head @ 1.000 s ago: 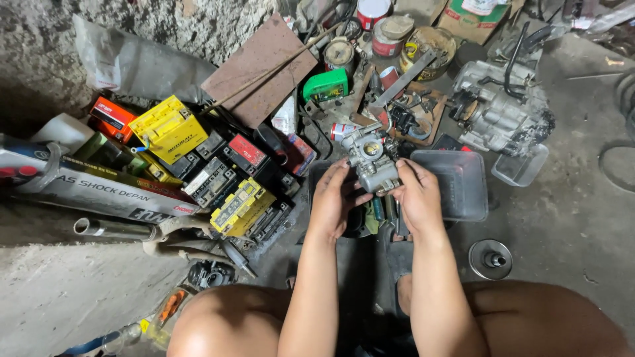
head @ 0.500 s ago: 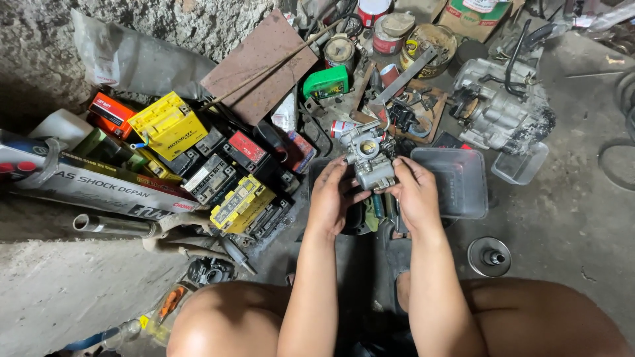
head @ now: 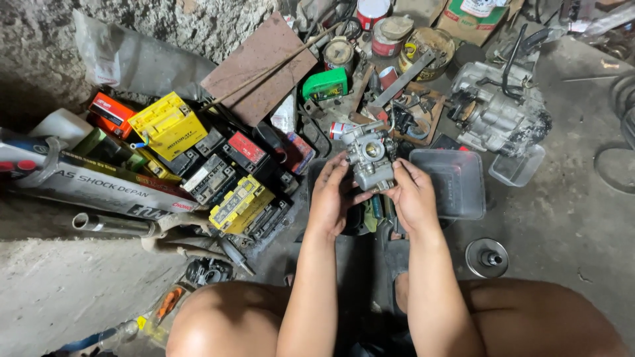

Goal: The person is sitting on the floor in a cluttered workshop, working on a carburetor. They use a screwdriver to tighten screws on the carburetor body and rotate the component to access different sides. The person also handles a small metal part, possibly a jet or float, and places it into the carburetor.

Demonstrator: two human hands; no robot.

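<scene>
I see both hands raised over the cluttered floor, holding a grey metal carburetor (head: 369, 153) between them. My left hand (head: 333, 198) clasps its left side, my right hand (head: 414, 196) its lower right. Their fingers cover its underside. A clear plastic tray (head: 450, 182) lies just beside the right hand, its contents indistinct.

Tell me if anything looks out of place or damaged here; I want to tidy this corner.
Both hands, left and right, hold a carburetor that looks intact. The oddities lie around it: batteries heaped crookedly by the wall, a rusty plate lying askew over them, and an engine sitting on the bare floor.
</scene>
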